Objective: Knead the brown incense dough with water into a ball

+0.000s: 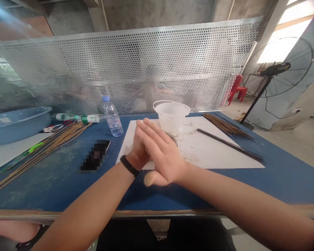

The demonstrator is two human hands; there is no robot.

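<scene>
My left hand [138, 148] and my right hand [161, 153] are pressed palm to palm above the near edge of a white sheet [225, 153] on the blue table [54, 181]. Both have their fingers stretched out flat, and the right hand covers most of the left. Nothing shows between the palms. A black band sits on my left wrist. Just beyond the hands stands a white plastic container [171, 116]. A long dark stick [230, 145] lies on the sheet to the right.
A water bottle [112, 118] stands left of the sheet, beside a dark phone [95, 157]. Thin tan sticks [42, 148] lie at the left, darker sticks [226, 126] at the far right. A blue basin [15, 122] sits far left. A perforated metal screen [199, 62] backs the table, with people behind it.
</scene>
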